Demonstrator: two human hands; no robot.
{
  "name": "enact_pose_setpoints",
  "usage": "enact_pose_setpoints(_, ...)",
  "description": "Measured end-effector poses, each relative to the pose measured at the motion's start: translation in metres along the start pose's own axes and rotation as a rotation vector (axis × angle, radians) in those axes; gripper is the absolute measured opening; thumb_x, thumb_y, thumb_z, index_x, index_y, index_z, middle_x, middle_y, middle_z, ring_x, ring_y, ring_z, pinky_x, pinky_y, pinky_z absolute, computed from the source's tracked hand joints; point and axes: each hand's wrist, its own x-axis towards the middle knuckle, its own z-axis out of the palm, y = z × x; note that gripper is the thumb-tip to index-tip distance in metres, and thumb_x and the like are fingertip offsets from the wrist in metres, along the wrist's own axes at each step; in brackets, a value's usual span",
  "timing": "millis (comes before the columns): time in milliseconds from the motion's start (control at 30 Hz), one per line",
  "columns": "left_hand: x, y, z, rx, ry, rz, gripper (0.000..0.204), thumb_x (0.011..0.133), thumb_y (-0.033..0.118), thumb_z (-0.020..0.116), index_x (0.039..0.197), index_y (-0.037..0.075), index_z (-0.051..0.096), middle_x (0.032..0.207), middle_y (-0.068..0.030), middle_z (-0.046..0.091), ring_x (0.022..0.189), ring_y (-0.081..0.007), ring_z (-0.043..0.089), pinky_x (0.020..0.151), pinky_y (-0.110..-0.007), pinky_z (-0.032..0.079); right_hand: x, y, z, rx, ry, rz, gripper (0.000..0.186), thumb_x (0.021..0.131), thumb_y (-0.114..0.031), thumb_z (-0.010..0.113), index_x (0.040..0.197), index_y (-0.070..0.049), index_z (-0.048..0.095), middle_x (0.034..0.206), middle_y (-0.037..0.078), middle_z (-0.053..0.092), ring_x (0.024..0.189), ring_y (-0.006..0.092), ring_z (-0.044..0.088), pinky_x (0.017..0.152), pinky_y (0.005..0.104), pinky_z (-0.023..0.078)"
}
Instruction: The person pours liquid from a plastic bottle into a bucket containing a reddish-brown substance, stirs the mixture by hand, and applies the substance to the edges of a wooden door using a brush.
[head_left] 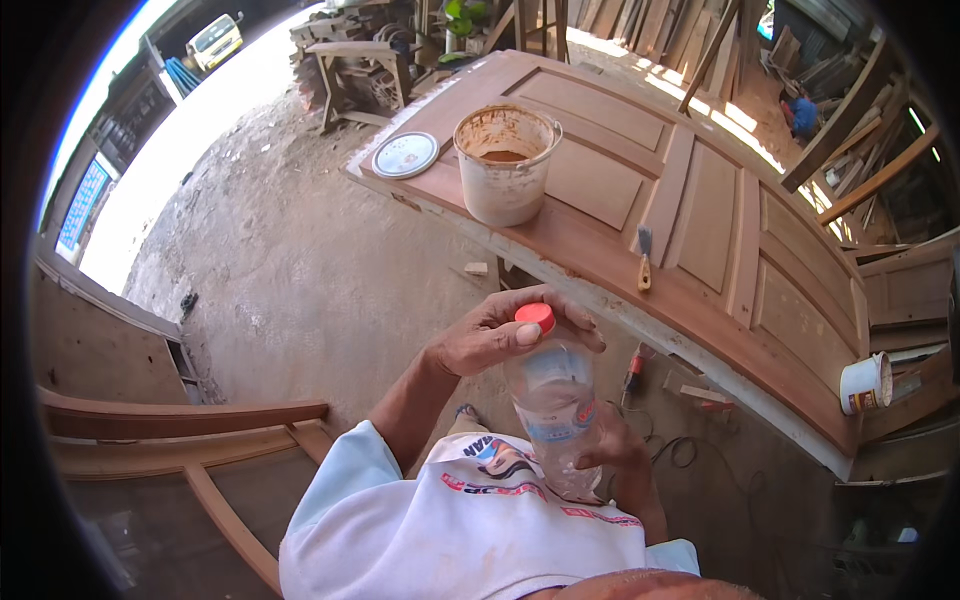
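Note:
A clear plastic bottle (553,395) with a red cap (536,316) is held upright in front of my chest. My left hand (505,330) curls round its top, with the thumb at the cap. Lower down, my right hand (615,445) grips the bottle's side near its base. Beyond it lies a panelled wooden door (605,258), flat on a support. On the door stand a smeared white bucket (505,195) with brown stuff inside, a round lid (405,155) to its left, and a putty knife (645,262) with a wooden handle.
A small white tub (866,384) sits at the door's right end. Below the near edge are a red power tool (634,372) and a loose cable (690,452) on the floor. A wooden frame (200,450) stands at the left. Timber (670,40) leans at the back.

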Motion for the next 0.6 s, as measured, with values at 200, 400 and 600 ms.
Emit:
enact_pose_setpoints(200,-0.011,0.015,-0.042,-0.013,-0.137,0.164,0.04,0.102,0.037,0.07,0.122,0.002,0.067,0.129,-0.0209,0.071,0.124,-0.0291,0.066,0.11,-0.046,0.049,0.054,-0.013,0.003,0.161,-0.11,0.103,0.106,0.073,-0.026,0.098,0.157,0.003,0.04,0.147,0.014,0.057,0.138,0.0231,0.055,0.118,0.0403,0.041)
enact_pose_setpoints(400,-0.02,0.043,-0.068,0.118,0.202,0.1,0.034,0.105,0.035,0.066,0.113,0.001,0.064,0.122,-0.0234,0.073,0.125,-0.0358,0.066,0.112,-0.051,0.046,0.109,-0.006,0.011,-0.178,0.173,0.031,0.093,0.073,-0.028,0.098,0.148,0.0,0.05,0.137,0.012,0.063,0.128,0.0219,0.061,0.111,0.0392,0.048)
enact_pose_setpoints(600,-0.013,0.055,-0.081,0.224,0.267,0.121,0.044,0.108,0.039,0.064,0.131,0.002,0.064,0.134,-0.0205,0.069,0.131,-0.0297,0.063,0.113,-0.045,0.047,0.134,-0.004,0.005,-0.475,0.383,-0.047,0.084,0.072,-0.029,0.098,0.139,-0.002,0.056,0.129,0.013,0.068,0.118,0.0219,0.067,0.103,0.0387,0.054)
